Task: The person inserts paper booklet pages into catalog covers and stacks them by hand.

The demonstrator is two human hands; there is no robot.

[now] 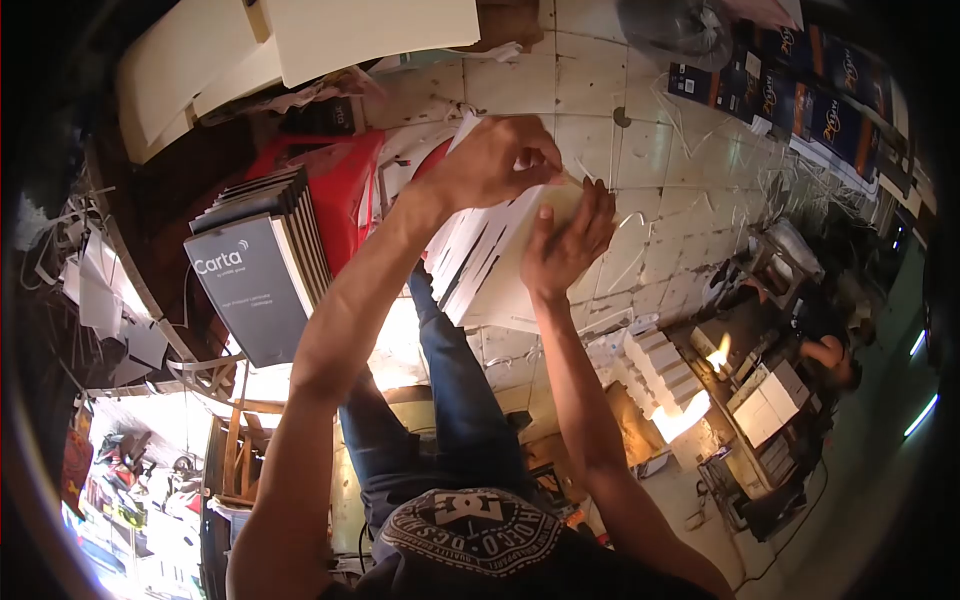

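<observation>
In front of my legs stands a stack of pale thick books or catalogues [487,243], its side showing white page edges with dark stripes. My left hand [505,160] is above the far end of the stack, fingers curled and pinched at the top corner; whatever lies between the fingertips is too small to make out. Flat against the pale upper cover [520,275] rests my right hand [570,240], thumb apart from the fingers. Its fingertips reach the far edge of the stack, close to my left hand.
To the left, several dark "Carta" catalogues [245,285] lean beside a red bag [345,190]. Loose white strings [635,230] lie on the tiled floor [590,130]. Dark blue printed boxes [835,120] are at upper right. Another person [825,345] is near a low table with white stacks.
</observation>
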